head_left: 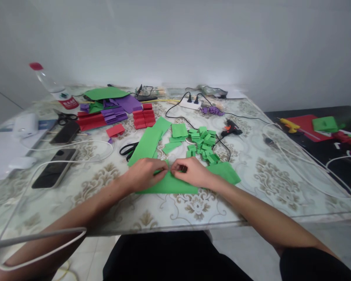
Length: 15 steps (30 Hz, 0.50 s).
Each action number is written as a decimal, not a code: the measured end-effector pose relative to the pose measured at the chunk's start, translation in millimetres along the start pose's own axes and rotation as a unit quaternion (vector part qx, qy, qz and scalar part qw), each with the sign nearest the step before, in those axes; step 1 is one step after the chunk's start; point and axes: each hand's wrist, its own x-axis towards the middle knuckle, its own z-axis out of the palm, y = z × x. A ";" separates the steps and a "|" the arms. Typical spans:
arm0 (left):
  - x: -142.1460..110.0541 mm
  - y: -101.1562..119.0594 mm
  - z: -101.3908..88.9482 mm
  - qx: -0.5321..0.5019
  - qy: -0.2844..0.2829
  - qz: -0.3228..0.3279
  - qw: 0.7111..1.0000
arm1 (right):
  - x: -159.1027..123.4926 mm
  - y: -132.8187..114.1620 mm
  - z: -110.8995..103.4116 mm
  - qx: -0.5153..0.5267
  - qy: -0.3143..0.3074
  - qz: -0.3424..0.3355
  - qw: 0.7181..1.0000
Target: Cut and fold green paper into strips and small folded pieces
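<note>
My left hand [148,172] and my right hand [191,171] meet over a green paper sheet [169,186] near the table's front edge. Fingers of both hands are pinched together, and a small bit of green paper shows between them, largely hidden by the fingertips. Beyond my right hand lies a heap of small folded green paper pieces [204,142]. A stack of green paper squares [179,131] sits beside the heap. Long green strips [148,142] slant away past my left hand, partly over black-handled scissors [128,150].
Red folded paper [143,117] and purple folded paper [114,115] lie at the back left. Two phones [55,168] and a bottle [57,89] stand or lie left. A power strip [190,103], glue gun [231,128] and loose cables occupy the back and right.
</note>
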 end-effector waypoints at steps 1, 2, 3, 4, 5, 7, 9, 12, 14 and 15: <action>0.5 0.4 1.5 -0.016 0.003 -0.004 1.000 | 0.1 -0.1 0.3 0.000 0.001 0.000 1.000; 1.0 0.9 3.0 -0.033 0.006 -0.008 0.999 | 0.1 -0.2 0.6 0.001 0.002 0.000 1.000; 1.4 1.4 4.3 -0.050 0.009 -0.012 0.999 | 0.0 -0.3 0.9 0.002 0.003 0.001 1.000; 1.8 1.8 5.3 -0.065 0.013 -0.017 0.998 | 0.0 -0.4 1.2 0.003 0.003 0.001 1.000; 2.0 2.1 6.1 -0.079 0.016 -0.023 0.997 | -0.2 -0.5 1.4 0.003 0.003 0.002 1.000; 2.4 2.0 6.6 -0.096 0.017 -0.031 0.995 | -0.4 -0.5 1.5 0.004 0.003 0.004 1.000; 2.5 1.1 5.7 -0.100 0.011 -0.035 0.994 | -0.6 0.1 1.0 0.006 0.001 0.007 1.000; 2.5 -1.8 2.5 -0.089 -0.001 -0.043 0.995 | -0.1 2.3 -1.6 0.008 -0.001 0.016 1.000; 2.5 -4.7 -0.5 -0.081 -0.004 -0.050 0.995 | 1.0 4.6 -5.8 0.009 -0.002 0.025 1.000; 2.6 -6.3 -2.0 -0.079 -0.005 -0.053 0.995 | 1.8 5.9 -8.7 0.009 -0.003 0.030 1.000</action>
